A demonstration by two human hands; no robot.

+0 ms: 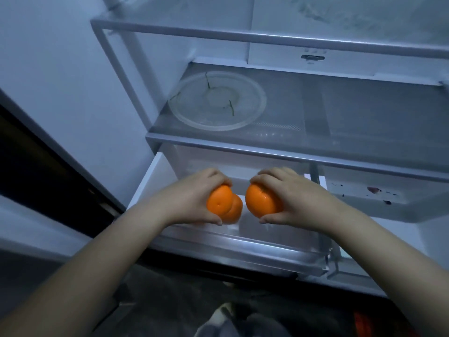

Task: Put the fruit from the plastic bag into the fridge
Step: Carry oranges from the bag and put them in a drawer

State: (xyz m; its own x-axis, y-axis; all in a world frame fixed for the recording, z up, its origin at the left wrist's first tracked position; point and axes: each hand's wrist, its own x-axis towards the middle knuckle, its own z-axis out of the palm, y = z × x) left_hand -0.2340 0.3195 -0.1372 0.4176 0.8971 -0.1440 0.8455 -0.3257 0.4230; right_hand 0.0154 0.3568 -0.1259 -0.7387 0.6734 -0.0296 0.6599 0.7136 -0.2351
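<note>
Orange fruit fills both hands in the head view. The left hand point(194, 198) is wrapped around two oranges point(224, 203) at once, one tucked behind the other, with the thumb under them and the fingers on top. The right hand point(289, 198) is closed on a single orange point(262, 200), thumb below and fingers over the top. The two hands are near each other but not touching, and there is a small gap between the fruit.

Both hands are held over the open clear drawer point(243, 249) at the bottom of the fridge point(73, 81). The fruit is above the drawer and is not lying in it. The drawer is pulled out toward the person, and its front rim sits below the hands.

Just above the drawer is a glass shelf point(340, 113). A round clear plate point(220, 100) lies flat on the left part of that shelf, with a few thin dark stems on it. Higher up is another shelf point(243, 36) with a grey front bar.

To the right of the drawer is a second clear bin point(364, 198). It has some small dark red spots on its floor.
</note>
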